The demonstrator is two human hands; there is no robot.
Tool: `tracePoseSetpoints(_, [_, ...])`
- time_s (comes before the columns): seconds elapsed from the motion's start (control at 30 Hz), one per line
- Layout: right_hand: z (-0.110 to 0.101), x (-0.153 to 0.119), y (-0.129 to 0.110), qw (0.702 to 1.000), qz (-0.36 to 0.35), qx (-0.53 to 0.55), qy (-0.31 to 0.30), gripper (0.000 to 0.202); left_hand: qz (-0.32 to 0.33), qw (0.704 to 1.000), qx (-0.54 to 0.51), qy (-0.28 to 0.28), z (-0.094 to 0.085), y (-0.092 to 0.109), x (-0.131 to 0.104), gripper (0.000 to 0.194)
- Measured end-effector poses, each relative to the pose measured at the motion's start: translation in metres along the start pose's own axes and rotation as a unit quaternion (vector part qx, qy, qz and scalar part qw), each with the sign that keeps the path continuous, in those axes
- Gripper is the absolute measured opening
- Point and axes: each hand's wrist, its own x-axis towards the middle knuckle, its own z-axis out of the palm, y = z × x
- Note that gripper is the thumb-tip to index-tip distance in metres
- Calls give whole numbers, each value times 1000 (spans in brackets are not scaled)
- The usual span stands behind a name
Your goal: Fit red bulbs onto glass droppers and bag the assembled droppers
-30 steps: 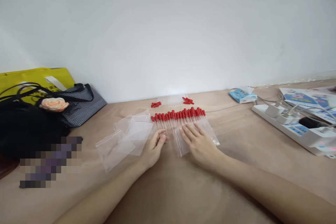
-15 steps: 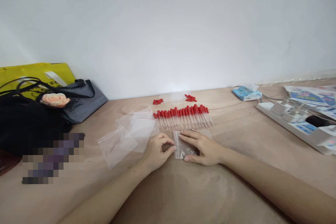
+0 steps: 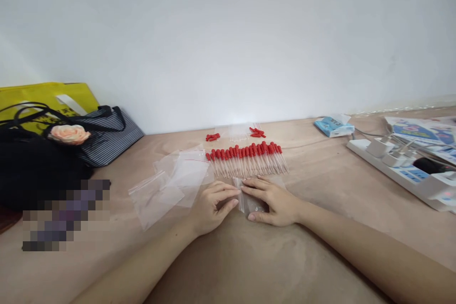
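A clear zip-lock bag (image 3: 257, 205) lies on the table between my hands, its zip edge towards the left. My left hand (image 3: 213, 206) has its fingers bent, with fingertips and thumb drawn together at that edge. On the right, my right hand (image 3: 274, 200) rests flat over the bag, fingers spread, holding it down. Just beyond the hands is a row of clear droppers (image 3: 245, 166) with red rubber bulbs, laid side by side. Several more clear zip-lock bags (image 3: 153, 199) overlap to the left of my left hand.
Two small piles of red bulbs (image 3: 213, 137) and some clear tubes (image 3: 238, 137) lie near the wall. At right are a blue tissue pack (image 3: 334, 126), a white power strip (image 3: 395, 171) with plugs, and printed packets (image 3: 423, 130). Bags, including a striped one (image 3: 114, 140), crowd the left.
My left fingers have moved slightly onto the zip edge of the bag, which now looks tilted. The right hand stays spread on the bag. The view has shifted a little.
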Motion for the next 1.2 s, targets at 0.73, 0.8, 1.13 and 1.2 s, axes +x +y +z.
tracePoseSetpoints(0.73, [-6,-3,8,998,-17,64,-2,77,80,958,76,-263,-24,1,-1,43])
tracePoseSetpoints(0.8, [-7,-4,10,997,-4,77,11,74,88,962,78,-248,-24,1,-2,47])
tracePoseSetpoints(1.13, [-3,-3,10,999,-21,38,18,64,-106,993,61,-2,-34,-34,6,30])
tracePoseSetpoints(1.2, [-3,-3,10,999,-24,34,18,63,-236,960,141,56,-43,-57,23,25])
